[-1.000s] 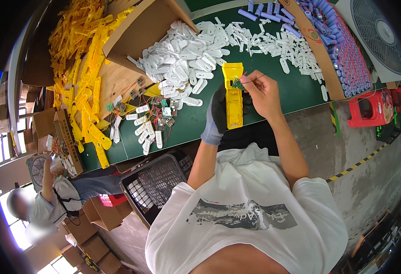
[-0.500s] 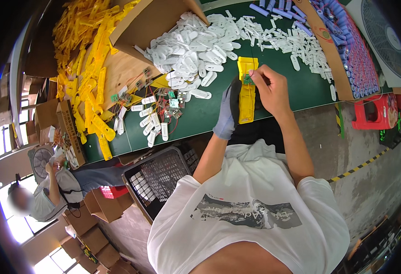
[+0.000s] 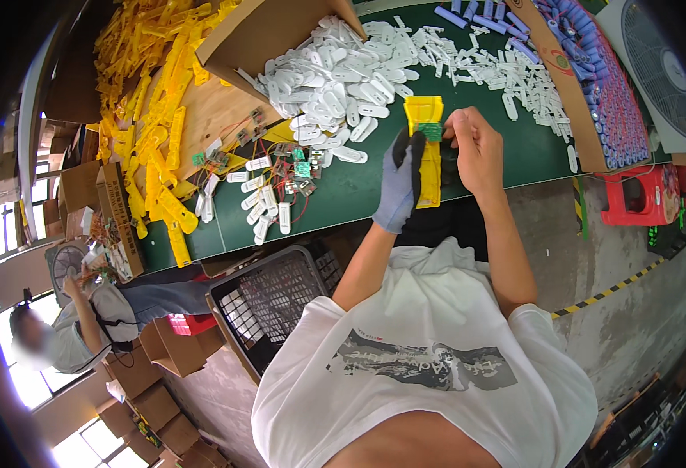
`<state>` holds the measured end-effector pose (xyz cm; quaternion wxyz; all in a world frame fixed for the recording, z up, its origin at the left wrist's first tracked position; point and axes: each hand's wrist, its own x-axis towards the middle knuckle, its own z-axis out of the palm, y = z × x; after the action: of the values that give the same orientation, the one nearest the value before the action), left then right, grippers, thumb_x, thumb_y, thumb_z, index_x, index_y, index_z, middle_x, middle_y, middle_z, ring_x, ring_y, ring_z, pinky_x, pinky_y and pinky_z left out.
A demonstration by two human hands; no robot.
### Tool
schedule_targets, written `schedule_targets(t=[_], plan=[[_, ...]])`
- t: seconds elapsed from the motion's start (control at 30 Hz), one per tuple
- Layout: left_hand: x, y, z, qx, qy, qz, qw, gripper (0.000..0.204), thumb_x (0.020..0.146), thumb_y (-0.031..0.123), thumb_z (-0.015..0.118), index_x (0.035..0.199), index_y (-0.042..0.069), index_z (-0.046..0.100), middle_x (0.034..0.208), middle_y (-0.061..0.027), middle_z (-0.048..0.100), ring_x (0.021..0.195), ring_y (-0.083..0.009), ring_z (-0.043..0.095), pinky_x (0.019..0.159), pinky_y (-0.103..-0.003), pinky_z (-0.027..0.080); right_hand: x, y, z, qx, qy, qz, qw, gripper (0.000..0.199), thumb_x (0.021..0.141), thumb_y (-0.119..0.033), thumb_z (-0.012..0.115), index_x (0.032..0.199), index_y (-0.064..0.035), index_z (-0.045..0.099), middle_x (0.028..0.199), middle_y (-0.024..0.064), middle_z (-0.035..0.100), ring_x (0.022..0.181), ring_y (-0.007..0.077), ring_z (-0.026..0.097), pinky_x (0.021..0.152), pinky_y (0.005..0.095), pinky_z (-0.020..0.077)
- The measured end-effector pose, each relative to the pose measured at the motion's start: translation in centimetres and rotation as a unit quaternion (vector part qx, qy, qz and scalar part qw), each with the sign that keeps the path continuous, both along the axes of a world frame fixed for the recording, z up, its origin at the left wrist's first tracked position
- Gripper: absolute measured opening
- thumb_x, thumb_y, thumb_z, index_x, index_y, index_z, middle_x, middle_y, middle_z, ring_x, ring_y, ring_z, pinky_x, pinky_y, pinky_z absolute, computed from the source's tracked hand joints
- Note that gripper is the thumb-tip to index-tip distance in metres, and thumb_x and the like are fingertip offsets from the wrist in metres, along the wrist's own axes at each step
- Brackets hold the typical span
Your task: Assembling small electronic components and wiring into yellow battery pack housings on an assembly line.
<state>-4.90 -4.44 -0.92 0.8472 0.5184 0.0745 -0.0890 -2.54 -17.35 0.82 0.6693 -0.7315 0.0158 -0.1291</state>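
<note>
My left hand (image 3: 400,183), in a grey glove with black fingertips, grips a long yellow plastic housing (image 3: 426,152) held upright over the near edge of the green table (image 3: 358,195). My bare right hand (image 3: 474,148) pinches a small green circuit board (image 3: 433,131) at the upper part of the housing. Just behind my hands lies a heap of white oval plastic parts (image 3: 343,74).
Yellow housings (image 3: 152,132) pile up at the left beside a cardboard box (image 3: 273,31). Small wired circuit boards (image 3: 284,168) lie on the table. Blue cylinders (image 3: 600,86) fill a tray at right. A black wire basket (image 3: 269,300) stands by my left side; a red stool (image 3: 636,195) at right. Another person (image 3: 85,312) sits at far left.
My view has shifted a little; the housing and both hands stay together, the right fingers still working at the green board near the housing's top.
</note>
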Motion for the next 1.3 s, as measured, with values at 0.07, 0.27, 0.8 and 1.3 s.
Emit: schedule_targets(t=[0.07, 0.27, 0.8, 1.3], plan=[[-0.3, 0.1, 1.0, -0.025, 0.018, 0.004, 1.0, 0.025, 0.101, 0.026, 0.052, 0.113, 0.004, 0.056, 0.083, -0.0008, 0.058, 0.068, -0.0055, 0.056, 0.056, -0.023, 0.049, 0.1, -0.8, 0.2, -0.128, 0.025, 0.064, 0.989, 0.026, 0.097, -0.026, 0.059, 0.089, -0.0008, 0.06, 0.068, 0.0064, 0.062, 0.057, 0.0106, 0.056, 0.054, 0.0272, 0.0431], [-0.2, 0.1, 0.4, 0.05, -0.008, 0.026, 0.998, 0.023, 0.102, 0.025, 0.051, 0.111, 0.005, 0.056, 0.081, 0.0007, 0.055, 0.07, -0.0038, 0.05, 0.058, -0.023, 0.041, -0.8, -0.5, 0.8, -0.197, 0.023, 0.145, 0.969, 0.025, 0.098, -0.023, 0.053, 0.086, -0.0011, 0.053, 0.071, 0.0161, 0.057, 0.063, 0.0337, 0.054, 0.06, 0.0386, 0.0426], [-0.6, -0.2, -0.5, 0.045, -0.038, 0.06, 0.996, 0.02, 0.101, 0.021, 0.051, 0.107, 0.002, 0.053, 0.082, -0.0018, 0.054, 0.071, -0.0058, 0.047, 0.061, -0.025, 0.042, -1.5, 1.1, -0.2, -0.173, 0.022, 0.119, 0.977, 0.02, 0.102, -0.019, 0.046, 0.09, -0.0023, 0.047, 0.075, 0.0183, 0.054, 0.068, 0.0387, 0.054, 0.062, 0.042, 0.0421], [-0.7, 0.2, -0.3, 0.044, -0.085, 0.038, 0.995, 0.026, 0.104, 0.026, 0.045, 0.11, 0.002, 0.055, 0.086, -0.0028, 0.057, 0.074, -0.0067, 0.052, 0.064, -0.025, 0.045, -1.4, 0.4, -0.2, -0.151, 0.004, 0.135, 0.979, 0.02, 0.101, -0.018, 0.048, 0.089, -0.0018, 0.05, 0.069, 0.0128, 0.05, 0.059, 0.0226, 0.048, 0.058, 0.0353, 0.0397]])
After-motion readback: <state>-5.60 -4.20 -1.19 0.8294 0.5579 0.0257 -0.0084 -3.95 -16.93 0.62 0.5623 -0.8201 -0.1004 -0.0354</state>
